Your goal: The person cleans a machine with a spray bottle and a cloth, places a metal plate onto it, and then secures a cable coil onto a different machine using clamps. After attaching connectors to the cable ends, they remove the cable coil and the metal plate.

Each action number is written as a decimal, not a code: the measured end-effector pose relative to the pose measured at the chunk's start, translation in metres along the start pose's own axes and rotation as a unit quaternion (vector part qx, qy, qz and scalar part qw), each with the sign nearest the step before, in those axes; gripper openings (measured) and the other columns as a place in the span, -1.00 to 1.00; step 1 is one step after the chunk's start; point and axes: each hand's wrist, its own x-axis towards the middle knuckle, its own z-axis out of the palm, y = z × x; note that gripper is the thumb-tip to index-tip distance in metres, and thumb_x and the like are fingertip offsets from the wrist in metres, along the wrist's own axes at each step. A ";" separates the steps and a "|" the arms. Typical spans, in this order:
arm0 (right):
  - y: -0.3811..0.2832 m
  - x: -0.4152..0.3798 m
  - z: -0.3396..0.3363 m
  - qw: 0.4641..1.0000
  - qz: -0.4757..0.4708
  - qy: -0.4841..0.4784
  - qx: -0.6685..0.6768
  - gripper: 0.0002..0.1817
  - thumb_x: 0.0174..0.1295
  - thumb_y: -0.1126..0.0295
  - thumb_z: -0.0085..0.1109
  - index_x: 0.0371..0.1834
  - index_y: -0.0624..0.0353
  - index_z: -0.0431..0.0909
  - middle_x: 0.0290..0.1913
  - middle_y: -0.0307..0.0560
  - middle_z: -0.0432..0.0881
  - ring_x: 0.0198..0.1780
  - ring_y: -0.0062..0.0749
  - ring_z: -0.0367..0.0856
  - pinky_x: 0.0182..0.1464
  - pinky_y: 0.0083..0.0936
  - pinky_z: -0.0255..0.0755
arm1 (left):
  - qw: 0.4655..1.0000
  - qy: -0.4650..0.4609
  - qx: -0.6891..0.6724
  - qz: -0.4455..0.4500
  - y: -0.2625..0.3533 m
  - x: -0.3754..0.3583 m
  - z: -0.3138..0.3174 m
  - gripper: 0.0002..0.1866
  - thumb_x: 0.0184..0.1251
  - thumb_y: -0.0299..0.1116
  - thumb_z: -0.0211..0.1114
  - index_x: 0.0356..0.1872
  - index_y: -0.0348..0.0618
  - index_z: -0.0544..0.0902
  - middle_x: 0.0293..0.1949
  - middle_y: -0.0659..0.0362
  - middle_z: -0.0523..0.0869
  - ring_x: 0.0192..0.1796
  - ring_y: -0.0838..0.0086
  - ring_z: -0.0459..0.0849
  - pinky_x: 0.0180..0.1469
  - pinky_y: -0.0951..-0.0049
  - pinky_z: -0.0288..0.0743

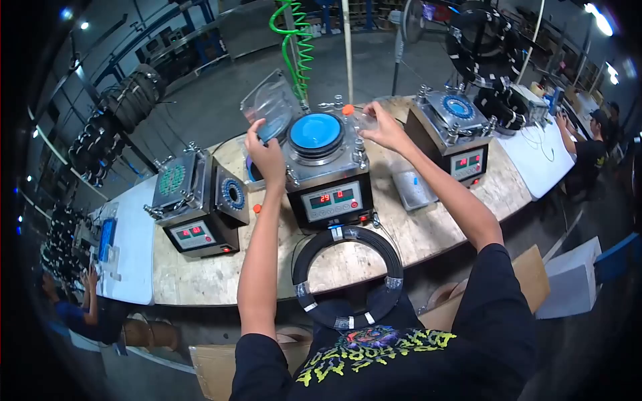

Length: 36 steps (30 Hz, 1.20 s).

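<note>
In the head view, a bench machine [328, 197] with a red-lit display stands in front of me. A bright blue round pad [315, 131] lies on its top. My left hand [265, 155] is closed at the pad's left, its fingers on a thin bluish round sheet [273, 125]; its edges are partly hidden. Behind it leans a clear plate [257, 98]. Right of the pad, my right hand [386, 131] has curled fingers at a clear plastic piece [366, 121], whose kind I cannot make out. An orange cap [348, 109] shows just left of it.
Similar machines stand left [194, 227] and right [461, 150]. A black cable coil [299, 267] hangs over the front edge. A metal tray [411, 194] holds a small blue piece. A green coiled hose [299, 47] hangs behind. Other people work at both sides.
</note>
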 end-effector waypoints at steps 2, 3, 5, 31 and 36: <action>0.007 -0.033 -0.009 0.996 0.073 -0.029 -0.042 -0.32 0.05 0.12 0.58 0.12 0.16 0.39 0.11 0.08 0.66 0.18 0.03 0.69 0.22 -0.19 0.53 | 1.000 0.004 -0.024 0.012 -0.008 0.002 0.002 -0.45 0.12 -0.73 0.09 0.20 -0.24 0.60 0.19 -0.09 0.59 0.30 0.04 0.55 0.41 0.15 0.36; 0.010 -0.050 -0.013 0.991 0.109 -0.044 -0.062 -0.30 0.05 0.08 0.58 0.13 0.16 0.39 0.12 0.09 0.66 0.18 0.02 0.69 0.23 -0.18 0.53 | 1.000 0.006 -0.027 0.012 -0.008 0.001 0.003 -0.45 0.12 -0.73 0.09 0.20 -0.24 0.60 0.19 -0.10 0.59 0.31 0.03 0.55 0.42 0.15 0.36; 0.031 -0.078 -0.012 0.983 0.139 -0.086 -0.084 -0.26 0.03 -0.01 0.58 0.16 0.19 0.46 0.20 0.13 0.64 0.29 0.09 0.60 0.31 -0.15 0.48 | 0.999 0.014 -0.033 0.014 -0.004 0.002 0.003 -0.46 0.12 -0.73 0.09 0.19 -0.23 0.61 0.20 -0.10 0.59 0.31 0.02 0.54 0.42 0.15 0.35; -0.113 0.022 0.006 0.952 0.099 -0.095 0.274 -0.25 0.53 -0.15 0.16 0.53 0.23 0.38 -0.18 -0.05 0.77 -0.30 -0.59 0.73 -0.29 -0.62 0.55 | 0.988 -0.151 0.031 0.028 -0.014 0.027 -0.034 -0.71 0.43 -0.31 0.43 -0.17 -0.44 0.72 -0.42 0.00 0.79 -0.33 0.57 0.70 -0.26 0.35 0.53; -0.196 0.015 0.034 0.905 0.190 -0.065 0.374 -0.17 0.49 -0.17 0.18 0.50 0.27 0.17 -0.12 -0.01 0.69 -0.32 -0.44 0.72 -0.38 -0.51 0.57 | 0.952 -0.218 0.123 0.178 0.048 0.024 -0.055 -0.51 0.46 -0.56 0.26 0.38 0.00 0.61 0.15 -0.12 0.76 0.16 -0.05 0.75 0.10 0.16 0.66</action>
